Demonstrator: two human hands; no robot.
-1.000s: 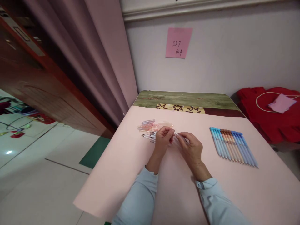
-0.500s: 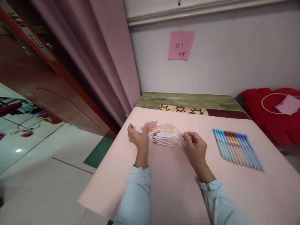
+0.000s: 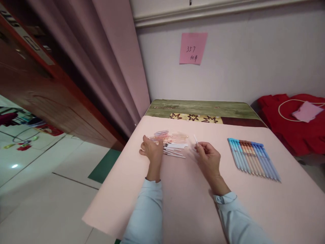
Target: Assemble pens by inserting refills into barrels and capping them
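My right hand (image 3: 210,160) pinches a slim white pen refill (image 3: 195,138) between thumb and fingertips, its tip pointing up and away. My left hand (image 3: 151,150) is at the left end of a loose pile, thumb apart from its bent fingers, with nothing visible in it. Beside that thumb lie several white pen refills (image 3: 176,146), dark at their left ends. Just behind them is a heap of clear and orange-pink slender pieces (image 3: 165,136), too small to make out fully. To the right, a row of pens (image 3: 254,159) with light blue, brown and darker blue tops lies side by side.
Pale pink paper (image 3: 185,203) covers most of the table, whose green wood-patterned end (image 3: 203,105) shows at the back. A pink note (image 3: 193,48) is on the wall. Red cloth (image 3: 276,118) lies at the right. A curtain (image 3: 119,61) and wooden door (image 3: 63,101) stand left.
My left hand has shifted slightly toward the heap and its fingers have turned toward it. My right hand still holds the refill at about the same place. The whole view has moved a little.
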